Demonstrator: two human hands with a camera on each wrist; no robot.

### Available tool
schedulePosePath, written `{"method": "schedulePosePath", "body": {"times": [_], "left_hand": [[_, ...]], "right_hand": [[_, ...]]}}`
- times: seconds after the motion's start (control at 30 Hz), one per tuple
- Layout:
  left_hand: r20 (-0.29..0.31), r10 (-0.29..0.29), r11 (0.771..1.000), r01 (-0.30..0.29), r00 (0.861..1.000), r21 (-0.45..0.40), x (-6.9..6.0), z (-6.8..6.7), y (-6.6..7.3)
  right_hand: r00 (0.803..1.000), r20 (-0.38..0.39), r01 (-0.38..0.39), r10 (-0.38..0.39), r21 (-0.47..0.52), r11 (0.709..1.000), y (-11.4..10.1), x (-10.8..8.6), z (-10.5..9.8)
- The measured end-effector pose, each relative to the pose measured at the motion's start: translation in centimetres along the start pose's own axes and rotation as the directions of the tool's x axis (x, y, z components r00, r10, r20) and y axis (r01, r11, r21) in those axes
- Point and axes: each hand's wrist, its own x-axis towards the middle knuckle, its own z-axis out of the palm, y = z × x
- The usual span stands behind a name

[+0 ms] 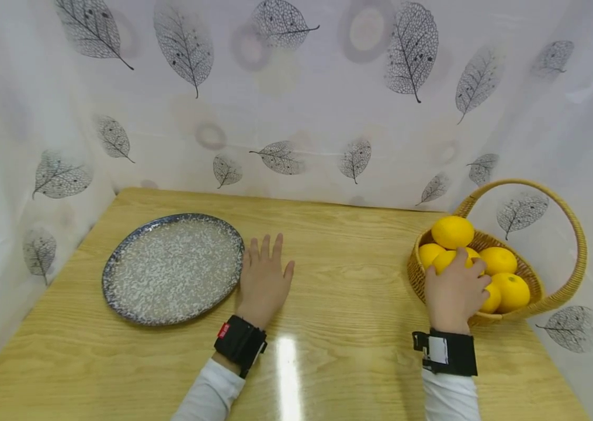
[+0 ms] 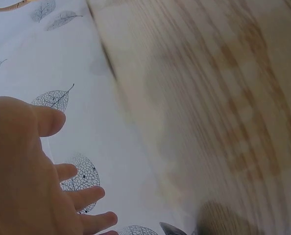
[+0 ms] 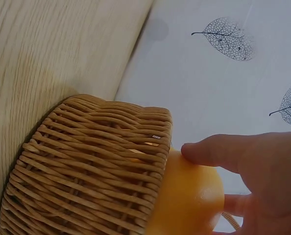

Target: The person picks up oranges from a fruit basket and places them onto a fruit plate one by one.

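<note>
At the right, a wicker basket (image 1: 416, 279) holds several oranges (image 1: 453, 232). My right hand (image 1: 454, 292) reaches over its near side and grips an orange (image 3: 187, 196) that is still among the others. The right wrist view shows the thumb against that orange's side and fingers across from it, partly hidden. My left hand (image 1: 263, 286) is beside the right edge of a speckled grey plate (image 1: 175, 272) with a dark rim. Its fingers are spread and it holds nothing. In the left wrist view, the left hand's fingers (image 2: 86, 197) look straight and apart.
The wooden table (image 1: 338, 280) lies between plate and basket. A tall arched handle (image 1: 580, 245) rises from the basket's right side. A white curtain (image 1: 317, 105) with leaf prints hangs behind the table and along both sides.
</note>
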Motion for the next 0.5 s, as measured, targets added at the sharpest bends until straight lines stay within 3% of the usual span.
{"method": "schedulePosePath", "body": {"times": [0.13,0.27,0.37,0.5], "left_hand": [[-0.017,0.008,1.0,-0.008,1.0,-0.006,0.2,0.3,-0.3],[-0.084,0.048,0.999,-0.047,0.995,0.022,0.6,0.7,-1.2],[-0.146,0.083,0.996,-0.079,0.986,0.033,0.8,0.4,-2.2],[-0.171,0.1,0.995,-0.094,0.98,0.043,1.3,-0.8,-4.1]], "right_hand": [[1.0,-0.009,0.005,-0.006,-0.026,1.0,0.0,0.0,0.0],[0.999,-0.03,0.011,-0.013,-0.039,0.999,0.0,-0.1,0.1],[0.999,-0.039,0.02,-0.022,-0.042,0.999,0.1,-0.2,0.2],[0.999,-0.04,0.023,-0.025,-0.049,0.999,0.2,-0.1,0.4]]}}
